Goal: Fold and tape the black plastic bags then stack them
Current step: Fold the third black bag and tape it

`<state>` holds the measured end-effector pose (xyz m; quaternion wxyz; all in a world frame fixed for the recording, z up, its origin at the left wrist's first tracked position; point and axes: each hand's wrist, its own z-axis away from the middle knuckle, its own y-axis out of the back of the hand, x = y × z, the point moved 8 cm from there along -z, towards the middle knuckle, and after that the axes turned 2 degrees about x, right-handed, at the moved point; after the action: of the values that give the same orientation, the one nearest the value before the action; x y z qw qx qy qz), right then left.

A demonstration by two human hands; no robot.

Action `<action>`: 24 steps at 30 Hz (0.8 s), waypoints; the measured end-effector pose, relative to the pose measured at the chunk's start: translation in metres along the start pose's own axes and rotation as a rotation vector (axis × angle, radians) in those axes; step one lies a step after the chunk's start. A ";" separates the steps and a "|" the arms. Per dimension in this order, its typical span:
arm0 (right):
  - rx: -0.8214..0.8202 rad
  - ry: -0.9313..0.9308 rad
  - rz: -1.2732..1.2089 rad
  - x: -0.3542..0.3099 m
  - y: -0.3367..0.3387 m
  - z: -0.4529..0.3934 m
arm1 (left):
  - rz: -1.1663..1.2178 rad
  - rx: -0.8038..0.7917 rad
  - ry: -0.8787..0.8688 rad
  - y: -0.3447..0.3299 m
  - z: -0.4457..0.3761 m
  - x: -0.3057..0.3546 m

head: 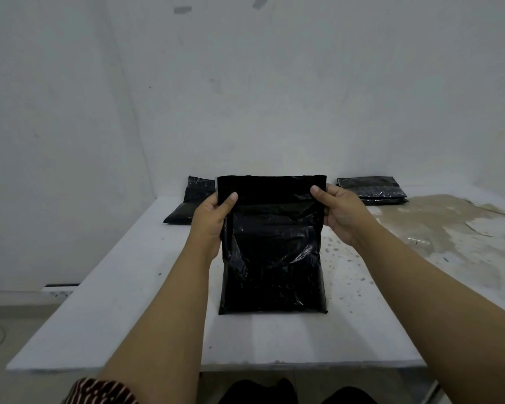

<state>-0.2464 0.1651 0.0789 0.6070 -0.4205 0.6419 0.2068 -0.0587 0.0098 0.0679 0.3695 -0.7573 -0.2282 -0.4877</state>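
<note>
A filled black plastic bag (271, 252) stands tilted on the white table (105, 310), its bottom edge resting on the surface and its flat top flap raised. My left hand (213, 217) pinches the upper left edge, thumb on the front. My right hand (340, 214) grips the upper right edge the same way. Another black bag (191, 204) lies at the back left, partly hidden behind my left hand. A short stack of flat black bags (372, 189) sits at the back right.
The table's right part has a worn, brownish peeling patch (438, 225) and dark specks. White walls close off the back and left. The floor drops away left of the table edge. My dark-clothed knees show below the front edge.
</note>
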 end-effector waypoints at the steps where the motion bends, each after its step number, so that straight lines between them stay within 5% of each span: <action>1: -0.001 0.003 0.007 -0.002 -0.001 0.000 | -0.004 0.003 -0.017 0.000 -0.001 0.003; 24: 0.128 0.335 0.400 -0.057 -0.012 -0.002 | -0.114 0.057 -0.109 -0.008 -0.008 0.028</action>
<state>-0.2434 0.1735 0.1362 0.4648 -0.2742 0.8155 0.2093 -0.0572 0.0077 0.0978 0.3496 -0.7578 -0.3045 -0.4591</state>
